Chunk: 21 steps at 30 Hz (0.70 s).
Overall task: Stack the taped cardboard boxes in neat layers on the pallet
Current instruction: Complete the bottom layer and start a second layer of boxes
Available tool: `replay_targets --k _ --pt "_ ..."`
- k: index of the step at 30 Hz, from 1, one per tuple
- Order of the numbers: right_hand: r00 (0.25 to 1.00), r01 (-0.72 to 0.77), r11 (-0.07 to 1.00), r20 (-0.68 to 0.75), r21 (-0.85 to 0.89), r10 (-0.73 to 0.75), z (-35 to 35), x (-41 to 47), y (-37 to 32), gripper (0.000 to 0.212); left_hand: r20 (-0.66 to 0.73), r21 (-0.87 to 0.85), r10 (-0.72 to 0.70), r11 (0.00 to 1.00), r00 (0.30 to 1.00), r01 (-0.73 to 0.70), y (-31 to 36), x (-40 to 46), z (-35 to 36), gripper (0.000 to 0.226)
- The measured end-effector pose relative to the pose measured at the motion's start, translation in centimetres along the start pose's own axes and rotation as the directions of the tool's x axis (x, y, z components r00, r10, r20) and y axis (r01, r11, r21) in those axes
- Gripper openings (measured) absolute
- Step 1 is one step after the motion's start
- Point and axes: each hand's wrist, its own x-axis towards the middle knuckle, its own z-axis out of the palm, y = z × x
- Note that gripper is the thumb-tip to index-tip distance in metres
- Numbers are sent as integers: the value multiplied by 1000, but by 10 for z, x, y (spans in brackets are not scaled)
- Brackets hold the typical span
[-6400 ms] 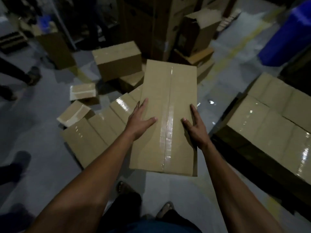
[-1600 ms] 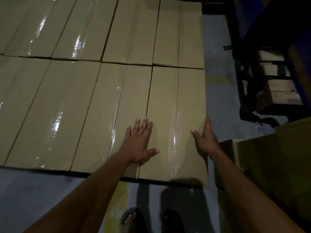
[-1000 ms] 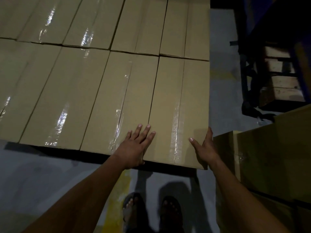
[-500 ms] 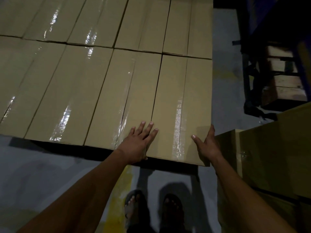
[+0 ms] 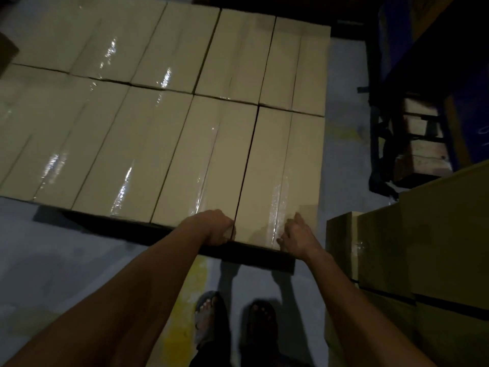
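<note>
A flat layer of taped cardboard boxes (image 5: 148,144) covers the pallet (image 5: 251,254), whose dark edge shows under the near side. The near right box (image 5: 277,168) closes the front row, flush with its neighbours. My left hand (image 5: 211,229) is at this box's near left corner, its fingers curled over the edge by the seam with the neighbouring box (image 5: 201,165). At the near right corner my right hand (image 5: 299,237) holds the same box, thumb on top and fingertips bent over the front edge.
A stack of cardboard boxes (image 5: 423,247) rises close on my right. Beyond it stand wooden pallets in a dark frame (image 5: 418,144). My sandalled feet (image 5: 211,313) are on the grey floor beside a yellow line (image 5: 185,300).
Both hands slid back from the box's top to its near edge, and the fingers went from flat to curled over the edge. The view has pulled back from the pallet.
</note>
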Motion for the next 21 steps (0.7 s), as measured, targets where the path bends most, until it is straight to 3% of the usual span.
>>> replay_targets --k 7,12,21 --pt "972 152 987 -189 59 -139 -102 -94 -78 56 -223 -196 -122 977 967 78 1 -131 -100 63" --pt "935 286 957 -232 51 -267 -158 -177 -131 51 -382 -361 -184 932 906 37 17 -249 -154 56" --pt "860 441 897 -297 26 -415 -200 -287 -234 48 -527 -633 -406 774 747 -26 6 -420 -165 52"
